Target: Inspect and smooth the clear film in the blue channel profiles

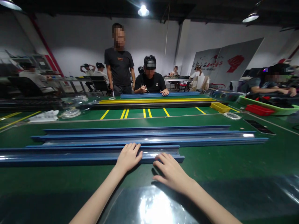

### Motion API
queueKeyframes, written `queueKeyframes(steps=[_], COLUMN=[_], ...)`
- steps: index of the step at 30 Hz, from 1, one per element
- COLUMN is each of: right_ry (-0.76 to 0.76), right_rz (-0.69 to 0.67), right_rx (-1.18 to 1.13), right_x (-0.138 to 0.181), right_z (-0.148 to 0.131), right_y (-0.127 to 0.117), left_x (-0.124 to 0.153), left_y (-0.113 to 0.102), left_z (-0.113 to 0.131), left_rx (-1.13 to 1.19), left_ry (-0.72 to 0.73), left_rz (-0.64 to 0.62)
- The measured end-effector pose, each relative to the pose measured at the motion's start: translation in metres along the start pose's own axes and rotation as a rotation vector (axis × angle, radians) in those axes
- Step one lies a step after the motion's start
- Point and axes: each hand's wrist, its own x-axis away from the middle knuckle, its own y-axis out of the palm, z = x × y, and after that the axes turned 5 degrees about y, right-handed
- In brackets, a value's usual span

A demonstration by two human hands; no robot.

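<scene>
Lying lengthwise across the near part of the bench [233, 165], a near blue channel [70, 157] is covered close to its right end by the left hand [128, 158]. The left fingers are draped over its far rim; whether they are tightened on it cannot be told. The right hand [171, 171] is held at the channel's front wall, its fingers loosely bent and released, with the thumb spread apart; contact cannot be made out. Just behind, farther from the near edge, more blue channelling [198, 143] is laid parallel. Towards the right edge, a phone [259, 127], a yellow tray [220, 107] and a red tray [259, 109] are placed. At the far edge, a thin tool is held by a seated co-worker [150, 82].
</scene>
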Motion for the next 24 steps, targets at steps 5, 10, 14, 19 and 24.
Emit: queueKeyframes(steps=[5, 10, 14, 19, 24], right_ry=[0.062, 0.123, 0.194, 0.229, 0.279], right_rz=[-0.137, -0.312, -0.352, -0.393, -0.465], right_rx=[-0.035, 0.042, 0.010, -0.030, -0.175], right_x=[0.019, 0.031, 0.031, 0.023, 0.016], right_z=[0.001, 0.010, 0.011, 0.010, 0.013], right_y=[-0.006, 0.004, 0.011, 0.013, 0.014], left_x=[-0.001, -0.001, -0.001, -0.002, -0.003], left_y=[-0.001, 0.000, -0.001, -0.002, -0.003], left_z=[0.001, 0.002, 0.003, 0.004, 0.005], left_rx=[0.014, 0.011, 0.004, 0.006, 0.038], left_ry=[-0.019, -0.030, -0.040, -0.053, -0.064], left_rz=[-0.038, -0.044, -0.060, -0.076, -0.098])
